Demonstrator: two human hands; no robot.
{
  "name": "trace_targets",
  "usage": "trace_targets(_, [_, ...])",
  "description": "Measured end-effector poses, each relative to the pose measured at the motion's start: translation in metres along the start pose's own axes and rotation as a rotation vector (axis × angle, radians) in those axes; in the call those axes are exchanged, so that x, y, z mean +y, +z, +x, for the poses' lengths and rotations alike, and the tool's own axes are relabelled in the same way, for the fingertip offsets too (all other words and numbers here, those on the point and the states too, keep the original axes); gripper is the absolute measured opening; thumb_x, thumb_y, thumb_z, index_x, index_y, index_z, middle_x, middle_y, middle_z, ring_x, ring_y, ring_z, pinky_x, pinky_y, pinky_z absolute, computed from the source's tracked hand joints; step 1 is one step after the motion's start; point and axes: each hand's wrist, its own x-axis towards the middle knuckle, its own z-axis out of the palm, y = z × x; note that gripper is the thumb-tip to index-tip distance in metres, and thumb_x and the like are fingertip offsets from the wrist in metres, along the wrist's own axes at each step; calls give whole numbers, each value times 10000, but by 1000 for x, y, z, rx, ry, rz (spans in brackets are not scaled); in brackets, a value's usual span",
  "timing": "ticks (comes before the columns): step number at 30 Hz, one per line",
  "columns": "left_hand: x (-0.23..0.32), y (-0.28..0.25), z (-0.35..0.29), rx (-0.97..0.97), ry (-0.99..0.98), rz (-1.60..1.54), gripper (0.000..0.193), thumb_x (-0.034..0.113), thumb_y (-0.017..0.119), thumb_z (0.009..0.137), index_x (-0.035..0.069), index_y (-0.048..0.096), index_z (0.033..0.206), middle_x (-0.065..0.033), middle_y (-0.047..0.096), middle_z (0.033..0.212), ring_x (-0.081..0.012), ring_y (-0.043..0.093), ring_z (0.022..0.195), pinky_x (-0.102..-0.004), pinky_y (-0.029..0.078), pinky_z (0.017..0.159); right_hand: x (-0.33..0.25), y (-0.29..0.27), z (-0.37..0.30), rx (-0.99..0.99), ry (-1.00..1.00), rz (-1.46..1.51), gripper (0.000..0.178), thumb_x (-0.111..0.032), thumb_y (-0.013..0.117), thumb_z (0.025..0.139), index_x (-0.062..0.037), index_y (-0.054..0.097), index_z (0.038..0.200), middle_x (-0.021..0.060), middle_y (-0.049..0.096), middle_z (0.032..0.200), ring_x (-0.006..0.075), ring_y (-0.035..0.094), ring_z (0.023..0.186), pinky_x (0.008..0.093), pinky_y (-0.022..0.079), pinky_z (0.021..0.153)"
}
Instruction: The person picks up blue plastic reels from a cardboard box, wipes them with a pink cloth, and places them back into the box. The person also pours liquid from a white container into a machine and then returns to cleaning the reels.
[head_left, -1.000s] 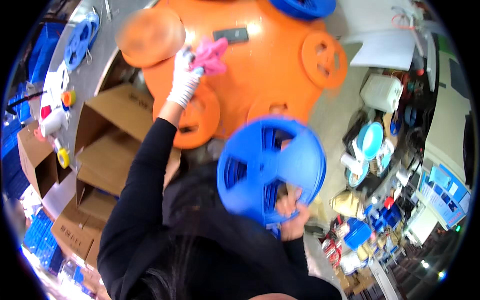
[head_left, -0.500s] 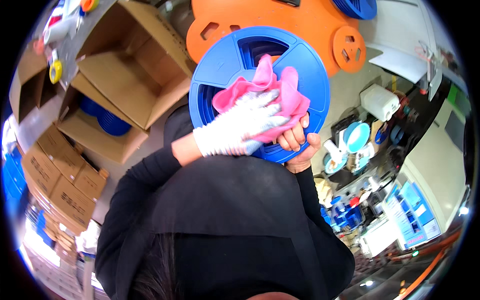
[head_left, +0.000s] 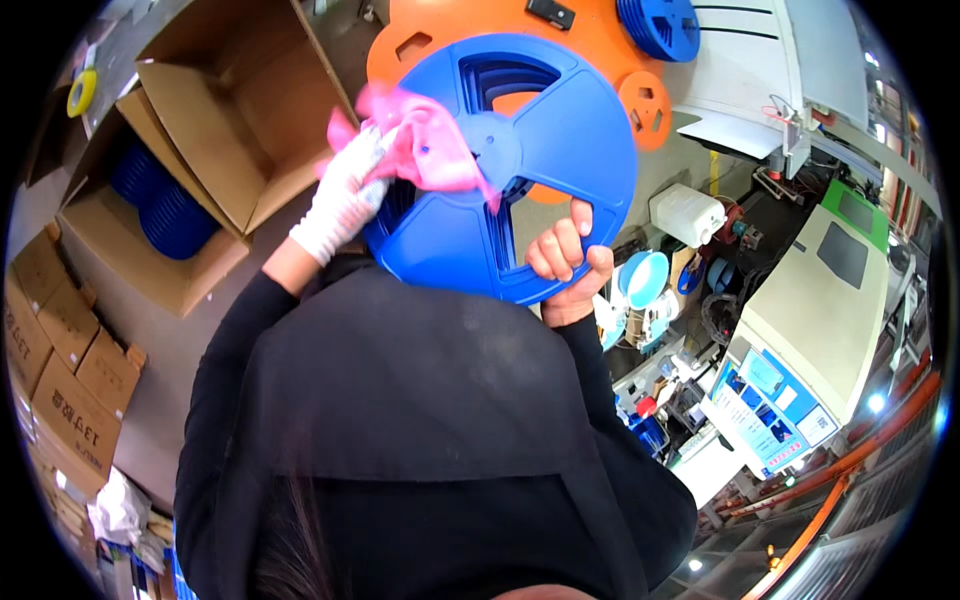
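Observation:
Several stacked blue plastic reels (head_left: 570,130) are in front of me, with wide openings through their faces. My left hand (head_left: 345,195), in a white knit glove, is closed on a pink cloth (head_left: 425,140) at the reel's left edge. Part of the cloth lies over the reel's face, and its outer end is smeared by motion. My right hand (head_left: 575,260), bare, grips the near right rim of the reel, its fingers curled through an opening. Beyond the reels is a round-lobed orange table (head_left: 430,20), partly hidden by them.
Open cardboard boxes (head_left: 200,130) stand at the left, one with blue reels (head_left: 165,210) inside. Closed cartons (head_left: 75,410) are stacked at lower left. More blue reels (head_left: 660,25) lie on the orange surface. At right are a white jug (head_left: 688,214) and a beige machine (head_left: 800,310).
My left hand has moved left with the pink cloth, from the reel's middle to its left edge. The right hand keeps its grip on the rim. The whole view has shifted.

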Motion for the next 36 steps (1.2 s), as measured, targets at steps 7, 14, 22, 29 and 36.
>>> trace_targets(7, [130,-8,62,-237,461,179,629,170,566,739,150,496,1363,-165,468,1387,-374,383,1326,-496,254,1117,19,17,-7,-62,43,-26,239,-111,603,746,-106,436,917,-11,345,570,107,364,444,279,299,460])
trace_targets(14, [111,-4,142,-158,562,378,545,154,556,791,123,513,1334,-119,487,1392,-341,356,1355,-444,268,1123,44,46,-19,-15,37,-126,252,-121,579,744,-107,451,961,-16,324,569,106,334,445,276,284,466])
trace_targets(22, [109,-11,78,-264,431,27,452,173,552,817,95,576,1261,-155,529,1328,-320,483,1251,-391,368,1058,63,52,-37,95,-35,-177,167,-142,568,747,-106,420,815,-37,311,544,97,342,423,264,281,439])
trace_targets(29, [8,-119,31,502,-63,-104,207,90,562,846,67,658,1029,-87,684,940,-192,648,883,-287,513,796,58,29,-47,-32,-208,-25,242,-84,600,790,-108,392,911,-32,334,556,82,352,421,249,308,455])
trace_targets(36, [-32,-190,-54,641,-98,-475,392,-34,472,898,36,582,1268,-47,611,1232,-107,547,1102,-225,392,996,50,38,-25,-124,-176,93,274,-59,620,791,-115,378,907,-35,350,562,76,376,437,244,312,455])
